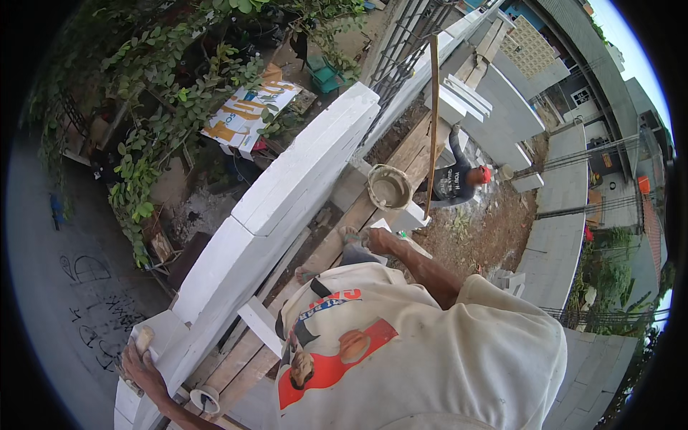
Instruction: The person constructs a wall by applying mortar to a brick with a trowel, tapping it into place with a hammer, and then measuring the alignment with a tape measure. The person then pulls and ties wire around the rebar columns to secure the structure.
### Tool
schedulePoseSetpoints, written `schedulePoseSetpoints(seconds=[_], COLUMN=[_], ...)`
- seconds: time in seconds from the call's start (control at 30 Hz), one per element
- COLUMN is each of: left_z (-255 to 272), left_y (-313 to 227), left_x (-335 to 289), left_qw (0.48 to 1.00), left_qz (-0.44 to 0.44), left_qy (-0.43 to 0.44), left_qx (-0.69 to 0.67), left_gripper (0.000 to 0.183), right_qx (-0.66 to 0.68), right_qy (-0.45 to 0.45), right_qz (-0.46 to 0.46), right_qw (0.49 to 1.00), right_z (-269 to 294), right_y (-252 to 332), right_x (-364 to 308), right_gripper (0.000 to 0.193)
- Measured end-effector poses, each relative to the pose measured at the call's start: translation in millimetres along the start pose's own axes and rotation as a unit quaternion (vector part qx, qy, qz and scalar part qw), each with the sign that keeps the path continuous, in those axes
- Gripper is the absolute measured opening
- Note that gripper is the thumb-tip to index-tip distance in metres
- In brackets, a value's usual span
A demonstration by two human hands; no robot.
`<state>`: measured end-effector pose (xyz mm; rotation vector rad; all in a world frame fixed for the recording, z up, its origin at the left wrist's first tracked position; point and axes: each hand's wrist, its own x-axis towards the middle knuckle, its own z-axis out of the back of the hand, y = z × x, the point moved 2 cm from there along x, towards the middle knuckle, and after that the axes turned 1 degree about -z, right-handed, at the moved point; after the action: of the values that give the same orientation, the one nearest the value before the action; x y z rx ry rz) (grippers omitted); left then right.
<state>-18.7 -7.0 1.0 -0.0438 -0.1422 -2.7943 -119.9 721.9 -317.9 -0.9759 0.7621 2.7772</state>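
Note:
My left hand [143, 367] is at the near left end of a white block wall [276, 190], its fingers curled round what looks like a tool with a pale, rounded handle [145, 339]. The tool's other end is mostly hidden by the hand and the wall. My right hand [381, 242] is down beside my grey trouser leg [356, 253], close to a pale block piece; its fingers are too small and partly hidden to read. Ahead of it on wooden planks [351, 215] stands a round bucket [389, 188] holding grey mix.
A white round container [205, 400] sits low by the wall. A long wooden strip [433, 122] rises beside the bucket. Below on the right, a person in a red cap [462, 179] reaches up toward stacked white blocks [466, 99]. Steel rebar [405, 54] runs past the wall's far end.

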Motion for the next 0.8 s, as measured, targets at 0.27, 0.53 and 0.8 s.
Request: schedulePoseSetpoints(seconds=[0.27, 0.53, 0.8], left_z=[41.7, 106.0, -2.7], left_y=[52.8, -212.4, -486.9], left_x=[-42.0, -53.2, -27.8], left_qw=[0.957, 0.769, 0.675], left_qz=[0.043, -0.158, -0.379], left_qy=[-0.287, -0.124, 0.055], left_qx=[-0.027, -0.606, -0.631], left_gripper=[0.052, 0.052, 0.041], right_qx=[0.123, 0.319, 0.793], right_qy=[-0.03, 0.26, 0.265], right_qz=[0.094, 0.163, -0.027], right_qw=[0.987, 0.897, 0.548], right_z=[9.7, 97.2, 107.8], right_y=[37.8, 206.0, 191.1], right_x=[-47.8, -137.9, -110.0], right_gripper=[0.035, 0.052, 0.065])
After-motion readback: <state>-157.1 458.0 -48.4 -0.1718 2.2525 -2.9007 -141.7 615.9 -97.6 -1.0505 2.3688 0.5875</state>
